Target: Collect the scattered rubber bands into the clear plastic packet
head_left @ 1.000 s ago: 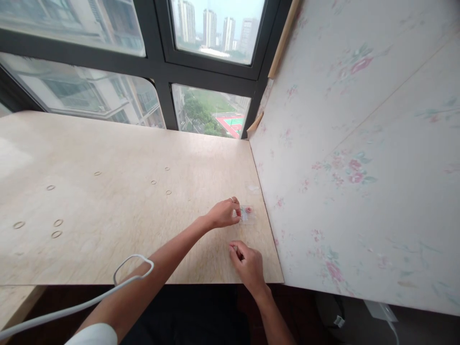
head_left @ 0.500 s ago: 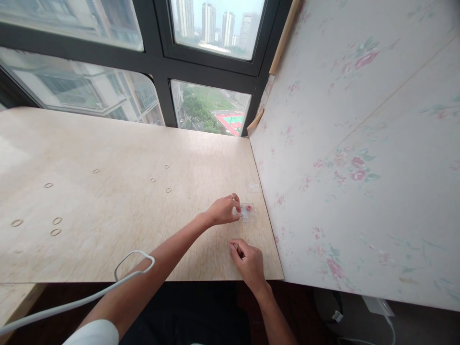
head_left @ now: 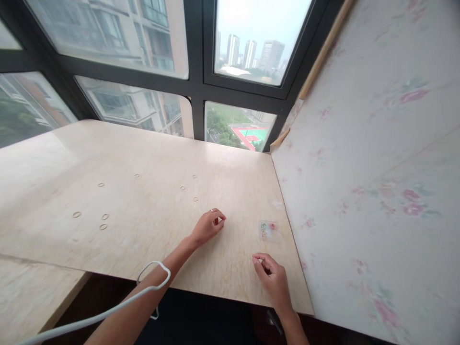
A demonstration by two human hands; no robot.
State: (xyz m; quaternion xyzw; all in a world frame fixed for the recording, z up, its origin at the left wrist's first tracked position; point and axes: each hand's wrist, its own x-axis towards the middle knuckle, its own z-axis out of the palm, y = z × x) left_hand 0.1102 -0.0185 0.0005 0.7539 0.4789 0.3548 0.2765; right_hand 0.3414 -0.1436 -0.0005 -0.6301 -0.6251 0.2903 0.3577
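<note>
My left hand [head_left: 209, 225], with a ring on one finger, is over the middle of the marbled tabletop [head_left: 151, 239], its thumb and fingertips pinched on something too small to make out. Just below a small clear case [head_left: 268, 230] is my right hand [head_left: 272, 275], its thumb and index finger pressed together; what they hold, if anything, is too small to see. The case has small green, yellowish and red items in its compartments. Several thin rings lie spread on the left half of the tabletop, among them one ring [head_left: 76, 214] at the far left and another [head_left: 195, 199] nearer my left hand.
A transparent piece [head_left: 276, 204] lies behind the case, near the flowered wall [head_left: 359, 167] on the right. Dark window frames [head_left: 196, 72] stand along the back edge. A white cable [head_left: 108, 311] loops over my left forearm.
My left hand has moved away from the clear case to the left, its fingertips now pinched. The camera view has turned left and up. My right hand stays pinched near the case.
</note>
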